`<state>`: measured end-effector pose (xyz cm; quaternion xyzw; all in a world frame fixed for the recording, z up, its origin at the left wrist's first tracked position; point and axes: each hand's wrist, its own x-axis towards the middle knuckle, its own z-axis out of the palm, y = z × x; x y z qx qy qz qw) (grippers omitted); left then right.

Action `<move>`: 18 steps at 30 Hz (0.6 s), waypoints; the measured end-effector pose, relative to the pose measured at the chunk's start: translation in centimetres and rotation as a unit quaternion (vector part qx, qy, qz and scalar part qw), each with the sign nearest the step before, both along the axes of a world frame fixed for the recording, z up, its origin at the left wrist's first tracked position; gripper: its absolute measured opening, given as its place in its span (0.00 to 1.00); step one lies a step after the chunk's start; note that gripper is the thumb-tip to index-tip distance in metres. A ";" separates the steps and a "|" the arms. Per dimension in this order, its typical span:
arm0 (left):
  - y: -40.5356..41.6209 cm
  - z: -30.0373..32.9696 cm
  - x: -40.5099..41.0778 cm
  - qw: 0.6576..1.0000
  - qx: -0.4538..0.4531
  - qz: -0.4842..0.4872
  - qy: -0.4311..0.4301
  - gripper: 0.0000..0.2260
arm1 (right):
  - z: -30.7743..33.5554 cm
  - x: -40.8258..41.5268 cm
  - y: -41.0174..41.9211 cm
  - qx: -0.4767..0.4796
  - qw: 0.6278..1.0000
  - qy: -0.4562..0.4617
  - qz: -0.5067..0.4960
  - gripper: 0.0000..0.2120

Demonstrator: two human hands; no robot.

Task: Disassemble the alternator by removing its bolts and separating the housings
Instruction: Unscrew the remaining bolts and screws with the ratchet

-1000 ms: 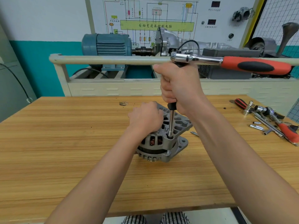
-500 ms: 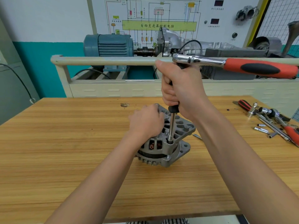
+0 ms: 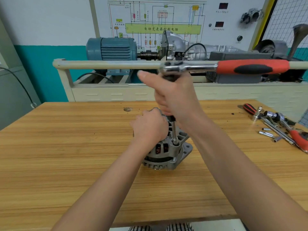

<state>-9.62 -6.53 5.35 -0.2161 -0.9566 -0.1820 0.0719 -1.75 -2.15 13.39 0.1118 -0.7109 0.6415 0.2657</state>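
Above alternator, ratchet handle horizontal, rightward

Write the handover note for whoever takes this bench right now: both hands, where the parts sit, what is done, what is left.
Left hand: grips the top of the alternator, steadying it on the table.
Right hand: grips the upright extension just under the ratchet head; the red handle points right, nobody holding it.
The socket sits on a bolt at the housing edge.
Spare sockets and tools lie at the table's right end.
Done: cannot tell whether any bolt is out; none shows lying loose.
Left: finish this bolt, take out the others, then separate the housings, which are still joined.
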 end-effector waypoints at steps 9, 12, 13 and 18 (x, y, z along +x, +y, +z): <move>0.2 0.1 0.1 1.000 -0.001 0.027 -0.005 0.16 | 0.6 -0.3 0.8 -0.107 0.987 -0.035 -0.118 0.22; 0.3 0.1 0.2 0.999 0.002 0.032 -0.006 0.17 | 0.6 -0.3 1.8 -0.178 0.973 -0.033 -0.145 0.20; 0.3 0.1 0.3 0.999 0.003 0.034 -0.007 0.17 | 0.5 -0.3 2.0 -0.192 0.969 -0.034 -0.155 0.19; 0.4 0.1 0.4 0.999 0.001 0.044 -0.013 0.18 | 0.2 -0.7 1.9 -0.175 0.960 0.005 -0.217 0.18</move>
